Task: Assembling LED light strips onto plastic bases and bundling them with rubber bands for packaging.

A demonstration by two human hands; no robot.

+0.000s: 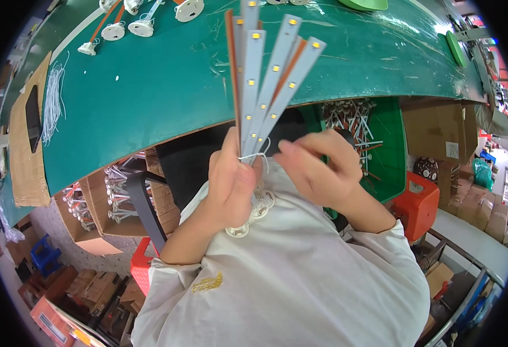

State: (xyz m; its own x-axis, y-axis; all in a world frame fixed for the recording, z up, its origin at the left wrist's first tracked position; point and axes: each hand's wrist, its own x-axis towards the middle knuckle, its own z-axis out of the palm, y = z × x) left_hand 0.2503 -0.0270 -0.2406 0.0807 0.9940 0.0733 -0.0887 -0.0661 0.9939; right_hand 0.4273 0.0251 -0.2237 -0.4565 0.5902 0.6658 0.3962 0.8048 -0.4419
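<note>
My left hand (231, 182) is closed round a bundle of LED strips (264, 110), fanned out upward over the table edge. They are narrow grey-white bars with small yellow chips, and some show orange-brown backs. Round white end pieces (261, 203) hang below my fist against the shirt. A thin white tie (254, 156) goes round the bundle just above the fist, with a loose end curving off to the right. Just right of that tie, my right hand (321, 165) has its fingers bent and blurred by motion; whether they pinch anything is not clear.
Similar strips with round white ends (141, 28) lie at the table's far left. White ties (53, 104) rest beside cardboard (27, 139) on the green table (150, 81). Cartons of strips (95, 211) stand below left; a green bin (390, 156) and red stool (419, 202) stand right.
</note>
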